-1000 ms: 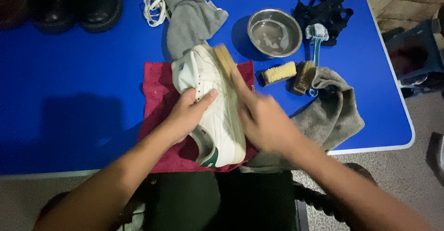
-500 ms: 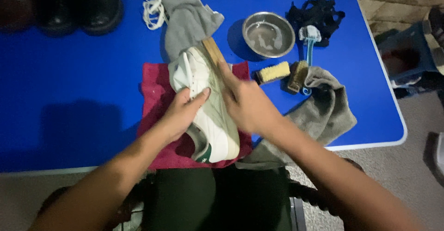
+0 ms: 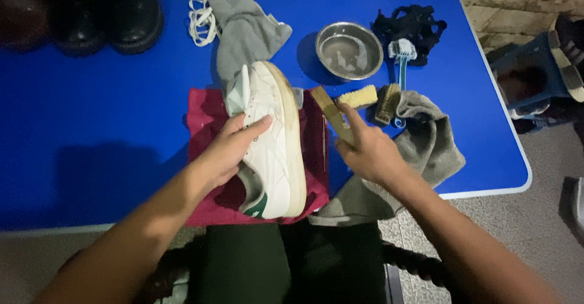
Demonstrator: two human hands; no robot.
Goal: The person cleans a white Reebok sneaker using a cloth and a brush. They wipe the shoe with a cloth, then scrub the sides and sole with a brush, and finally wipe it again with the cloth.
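A white sneaker (image 3: 277,134) with a green heel patch lies on its side on a dark red cloth (image 3: 207,118) on the blue table (image 3: 91,127). My left hand (image 3: 234,146) presses on the sneaker's side and holds it steady. My right hand (image 3: 368,152) is shut on a wooden-backed brush (image 3: 331,112), held just to the right of the sneaker's sole and clear of it.
A steel bowl (image 3: 350,48) stands behind the sneaker. Two more brushes (image 3: 359,97) and a blue-handled brush (image 3: 401,61) lie by a grey towel (image 3: 432,140). Grey cloth (image 3: 243,36), white laces (image 3: 199,18) and black boots (image 3: 109,12) sit at the back.
My right hand has drawn the brush off the sneaker to the right. The sneaker has been turned so its sole faces right, with my left hand still on it.
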